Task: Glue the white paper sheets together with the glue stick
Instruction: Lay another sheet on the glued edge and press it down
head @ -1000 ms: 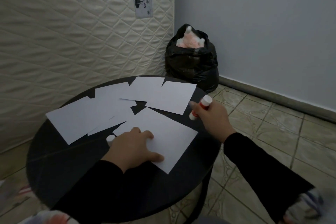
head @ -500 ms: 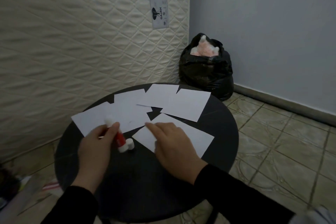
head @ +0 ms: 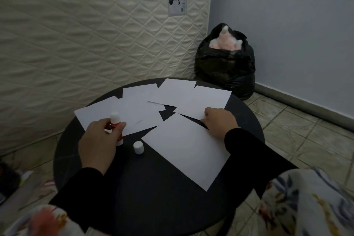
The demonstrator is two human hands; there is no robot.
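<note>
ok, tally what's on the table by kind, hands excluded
White paper sheets: 5, with the nearest sheet apart from the others and four overlapping at the back, e.g. the far right sheet.
Glue stick: 1, held in the left hand.
Loose white cap: 1, standing on the table.
Total: 7

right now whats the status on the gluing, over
Left hand shut on glue stick, cap off on table. Right hand flat on paper sheets. Nothing blocking.
</note>
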